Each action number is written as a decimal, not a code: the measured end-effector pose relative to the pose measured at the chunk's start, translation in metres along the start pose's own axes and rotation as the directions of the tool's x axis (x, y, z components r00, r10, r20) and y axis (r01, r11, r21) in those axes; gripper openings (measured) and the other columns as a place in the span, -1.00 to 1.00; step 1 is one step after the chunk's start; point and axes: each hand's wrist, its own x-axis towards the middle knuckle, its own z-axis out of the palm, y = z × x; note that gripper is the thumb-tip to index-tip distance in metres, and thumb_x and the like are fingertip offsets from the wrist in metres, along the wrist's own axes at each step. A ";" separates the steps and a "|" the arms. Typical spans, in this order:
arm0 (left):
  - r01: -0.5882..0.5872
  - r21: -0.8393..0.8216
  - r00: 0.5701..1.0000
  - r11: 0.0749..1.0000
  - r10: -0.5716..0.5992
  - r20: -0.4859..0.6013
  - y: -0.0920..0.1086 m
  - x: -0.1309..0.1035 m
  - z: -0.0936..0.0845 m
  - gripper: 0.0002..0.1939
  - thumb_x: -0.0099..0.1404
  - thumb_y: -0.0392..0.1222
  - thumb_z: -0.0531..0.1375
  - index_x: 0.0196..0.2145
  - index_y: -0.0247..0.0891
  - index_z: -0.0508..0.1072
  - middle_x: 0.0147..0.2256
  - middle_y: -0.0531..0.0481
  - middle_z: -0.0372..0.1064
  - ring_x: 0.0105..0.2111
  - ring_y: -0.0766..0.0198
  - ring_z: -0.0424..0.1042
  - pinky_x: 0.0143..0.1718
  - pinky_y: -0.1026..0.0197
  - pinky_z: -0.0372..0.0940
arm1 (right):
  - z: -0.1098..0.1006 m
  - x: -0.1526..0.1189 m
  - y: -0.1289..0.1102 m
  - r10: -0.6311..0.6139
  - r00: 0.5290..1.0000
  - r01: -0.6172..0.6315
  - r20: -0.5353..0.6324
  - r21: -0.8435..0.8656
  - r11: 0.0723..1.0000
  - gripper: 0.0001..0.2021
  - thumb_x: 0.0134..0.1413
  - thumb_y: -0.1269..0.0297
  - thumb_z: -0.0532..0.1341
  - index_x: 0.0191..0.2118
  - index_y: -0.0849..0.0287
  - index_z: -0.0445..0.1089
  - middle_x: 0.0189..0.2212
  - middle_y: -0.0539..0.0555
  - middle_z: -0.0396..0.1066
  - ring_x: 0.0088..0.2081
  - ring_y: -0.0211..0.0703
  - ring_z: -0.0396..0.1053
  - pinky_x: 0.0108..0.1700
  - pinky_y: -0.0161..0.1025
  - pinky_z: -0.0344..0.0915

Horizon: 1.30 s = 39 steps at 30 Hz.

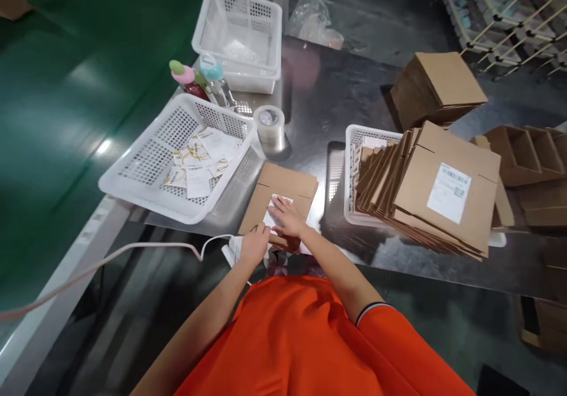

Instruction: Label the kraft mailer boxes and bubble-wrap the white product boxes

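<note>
A flat folded cardboard box (283,180) lies at the table's front edge, directly before me. On it is a white shipping label (270,219), partly covered by my fingers. My right hand (287,216) rests on the label with its fingers stretched out. At the label's lower left corner, my left hand (256,244) has its fingers curled together; what they grip, if anything, is hidden. White paper (234,249) hangs by the table edge beside my left hand.
To the left stands a white basket (133,160) with printed slips, and stacked baskets (259,83) lie behind it. Two bottles (219,80) and a tape roll (270,127) are nearby. At right, labelled flat boxes (478,160) lean in a basket (352,207); more cardboard (452,80) stands behind.
</note>
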 end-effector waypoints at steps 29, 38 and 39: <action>-0.057 -0.103 0.987 0.993 0.071 0.141 0.008 -0.007 -0.014 -0.66 0.38 -0.26 -0.06 0.03 -0.26 0.37 -0.02 -0.16 0.34 -0.09 0.12 0.44 -0.19 0.18 0.34 | 0.000 0.002 0.000 0.016 1.000 -0.015 0.023 -0.051 0.999 -0.28 0.07 0.12 0.33 0.30 0.24 0.15 0.41 0.34 -0.19 0.43 0.16 -0.32 0.37 0.20 -0.20; 0.141 -0.085 0.988 0.986 -0.135 0.080 0.003 -0.049 0.008 -0.62 0.45 -0.15 -0.16 -0.06 -0.24 0.41 0.26 -0.21 0.16 -0.29 0.22 0.52 -0.40 0.21 0.28 | -0.003 -0.001 -0.013 0.047 0.999 -0.045 0.009 -0.165 0.985 -0.24 0.11 0.00 0.28 0.33 0.26 0.09 0.41 0.33 -0.21 0.43 0.17 -0.32 0.39 0.13 -0.25; 0.165 -0.065 0.984 0.984 -0.161 0.072 0.001 -0.049 0.006 -0.61 0.45 -0.15 -0.17 -0.06 -0.25 0.41 0.31 -0.23 0.10 -0.31 0.21 0.53 -0.41 0.20 0.28 | -0.001 -0.002 -0.015 0.050 0.999 -0.051 -0.010 -0.194 0.980 -0.24 0.14 -0.03 0.24 0.34 0.26 0.07 0.41 0.32 -0.20 0.42 0.18 -0.31 0.39 0.14 -0.26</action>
